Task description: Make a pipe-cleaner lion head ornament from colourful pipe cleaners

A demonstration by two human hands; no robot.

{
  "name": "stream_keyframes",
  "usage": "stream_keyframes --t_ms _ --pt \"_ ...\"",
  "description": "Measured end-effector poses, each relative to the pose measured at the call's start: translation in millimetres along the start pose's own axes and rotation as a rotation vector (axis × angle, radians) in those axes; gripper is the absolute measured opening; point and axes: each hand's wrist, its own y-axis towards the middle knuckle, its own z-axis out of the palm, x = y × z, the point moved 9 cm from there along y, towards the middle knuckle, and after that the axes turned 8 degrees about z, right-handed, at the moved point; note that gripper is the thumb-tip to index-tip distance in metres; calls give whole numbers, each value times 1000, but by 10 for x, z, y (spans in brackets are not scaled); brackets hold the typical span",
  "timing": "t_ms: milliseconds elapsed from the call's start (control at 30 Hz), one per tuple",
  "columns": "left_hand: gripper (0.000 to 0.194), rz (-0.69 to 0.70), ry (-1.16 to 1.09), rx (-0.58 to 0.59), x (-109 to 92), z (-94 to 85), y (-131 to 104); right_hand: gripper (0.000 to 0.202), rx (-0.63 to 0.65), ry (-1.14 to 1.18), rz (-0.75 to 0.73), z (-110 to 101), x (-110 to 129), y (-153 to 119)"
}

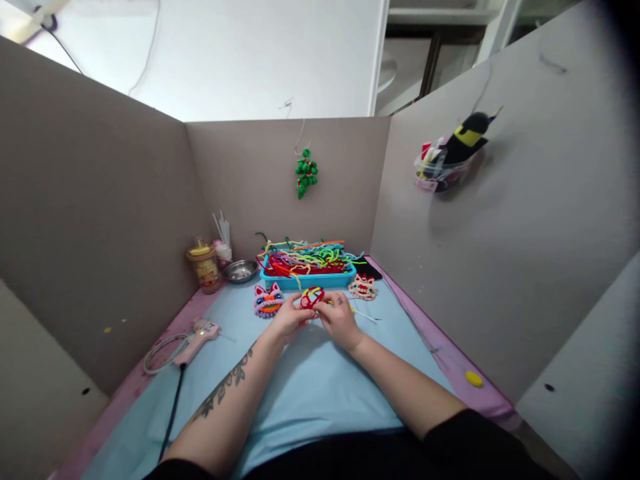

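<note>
Head: fuzzy rnd red/ylw pc [313, 297], both hands [314, 319]

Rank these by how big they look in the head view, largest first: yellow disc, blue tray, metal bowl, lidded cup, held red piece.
1. Blue tray
2. Lidded cup
3. Metal bowl
4. Held red piece, partly covered
5. Yellow disc

small round craft piece [313, 298], red rim and red bands over pale, bluish-white and yellow patches, raised just above the blue-covered bench [320, 393], held up between both hands, face seems tilted up toward camera, finer detail too small to tell
</note>
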Motion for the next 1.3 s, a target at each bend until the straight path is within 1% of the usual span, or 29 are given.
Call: stream_keyframes --t_ms 133,233,367,500,633,733,867,1000,1067,1167,1233,1300 --pt "79 -19 2 71 4 68 -31 14 -31 -33 -26 -11 7 3" --pt "80 -47 -11 105 -9 68 -30 14 -68 3 -44 -60 -19 -16" --pt "74 -55 28 53 -46 -31 7 16 -84 62 -88 -91 -19 -53" --pt "79 12 65 -17 -108 -76 21 17 -105 55 -107 -115 35 -68" --pt "82 80 100 -71 -138 -69 7 18 -61 13 -167 -73 168 -79" --pt "83 89 131 -113 -117 -81 3 20 -15 23 -190 -26 235 -92" --pt "80 105 149 -142 -99 -107 7 24 52 88 -206 22 311 -119" --pt "76 117 119 -149 -115 -135 9 26 121 205 -290 25 448 -170" --pt "74 112 110 -158 -125 -157 12 26 135 246 -303 12 466 -181" --pt "73 98 117 -179 -130 -200 25 34 118 310 -225 -19 355 -152" --pt "73 92 139 -195 -128 -232 35 38 76 385 -100 -55 186 -108" --pt "73 88 178 -214 -125 -263 40 35 -17 438 61 -122 -36 -67"
